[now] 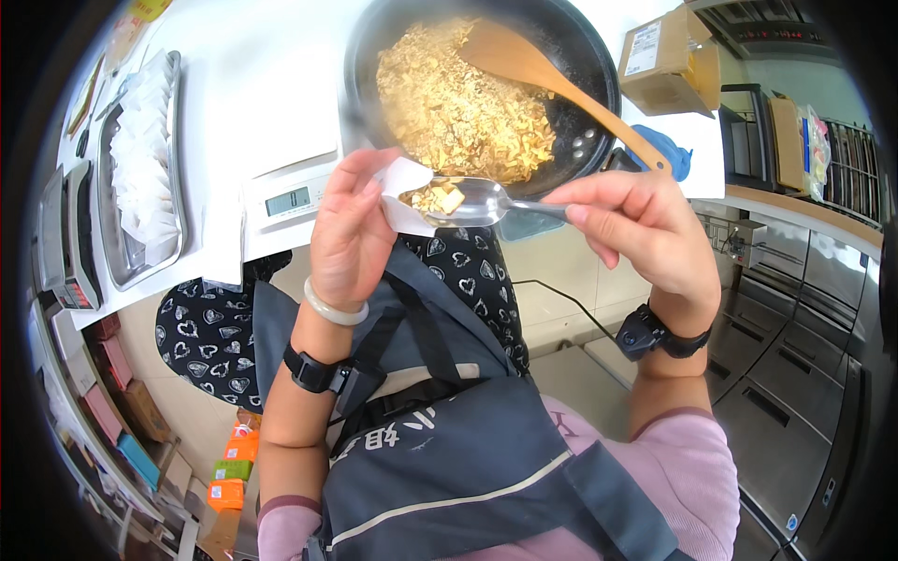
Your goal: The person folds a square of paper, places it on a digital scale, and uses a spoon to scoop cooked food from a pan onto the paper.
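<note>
My left hand [351, 234] is closed around a small white paper bag [398, 217], its mouth facing right. In my right hand [645, 224] is a small metal scoop [482, 202], pinched by its dark handle. The scoop's front end is at the bag's mouth, bearing chopped yellow-brown pieces [438, 198]; how many lie inside the bag is hidden. Just beyond both hands stands a large black pan [582, 107] of a crumbly yellow-brown mixture [444, 103]. A wooden spatula [510, 56] rests in it, handle over the right rim.
A scale [295, 199] with a lit display sits left of the pan. Farther left, a metal tray [176, 112] contains several white bags [145, 168]. Right of the pan are a cardboard box [664, 65] and a blue cloth [672, 151]. A black cable [571, 301] hangs below the table.
</note>
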The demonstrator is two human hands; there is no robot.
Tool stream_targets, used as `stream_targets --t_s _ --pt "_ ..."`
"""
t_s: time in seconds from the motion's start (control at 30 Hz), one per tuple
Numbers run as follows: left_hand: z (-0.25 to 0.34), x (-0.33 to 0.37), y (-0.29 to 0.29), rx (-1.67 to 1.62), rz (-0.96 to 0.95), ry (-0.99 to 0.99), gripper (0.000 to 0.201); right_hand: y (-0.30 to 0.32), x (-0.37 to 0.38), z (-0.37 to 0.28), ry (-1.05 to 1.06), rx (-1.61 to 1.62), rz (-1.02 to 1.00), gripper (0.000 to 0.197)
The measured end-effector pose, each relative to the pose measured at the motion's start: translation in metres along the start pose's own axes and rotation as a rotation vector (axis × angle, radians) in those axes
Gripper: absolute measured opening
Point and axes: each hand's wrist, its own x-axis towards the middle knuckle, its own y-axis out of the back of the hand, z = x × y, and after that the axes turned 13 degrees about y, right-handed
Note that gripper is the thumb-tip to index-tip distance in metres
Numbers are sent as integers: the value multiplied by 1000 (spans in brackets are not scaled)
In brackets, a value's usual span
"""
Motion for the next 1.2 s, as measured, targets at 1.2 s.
stream_targets --t_s 1.2 --pt "13 -16 -23 93 -36 350 38 -20 7 22 -56 -213 -54 19"
